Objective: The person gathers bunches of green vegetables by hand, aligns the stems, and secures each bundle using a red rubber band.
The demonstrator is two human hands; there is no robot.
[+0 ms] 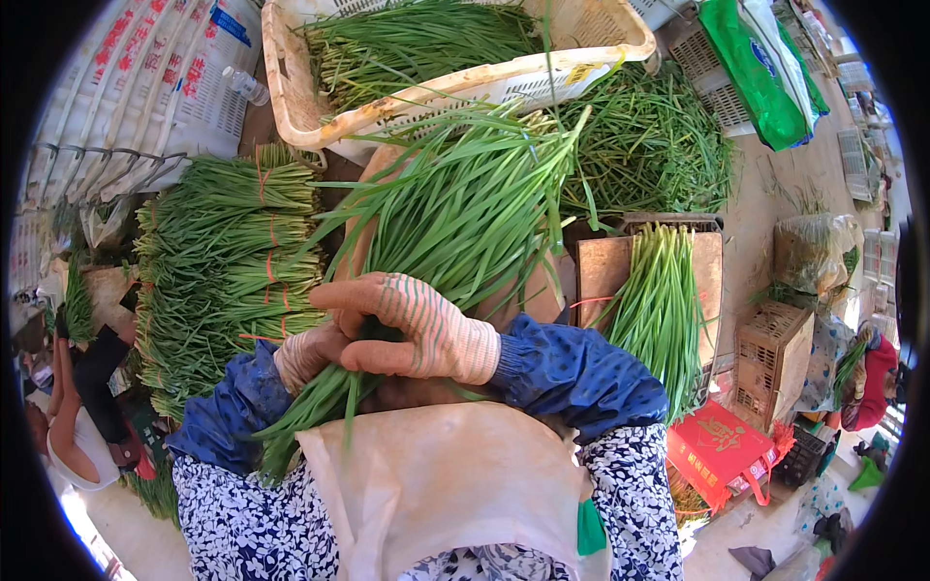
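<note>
My left hand, in a striped knit glove with brown-stained fingers, is closed around a small bunch of garlic chives; the leaves hang towards my lap. Just above it, my right hand reaches across in a matching glove, index finger and thumb spread apart. Its other fingers are largely hidden, and the gap between finger and thumb is dark. Beyond both hands, a loose heap of garlic chives lies with its pale stem ends at the far right. A pale apron covers my lap.
Tied chive bundles are stacked at left. A white plastic crate holds more chives ahead, beside a pile of loose greens. Chives lie on a wooden board at right, near a red bag. People sit on both sides.
</note>
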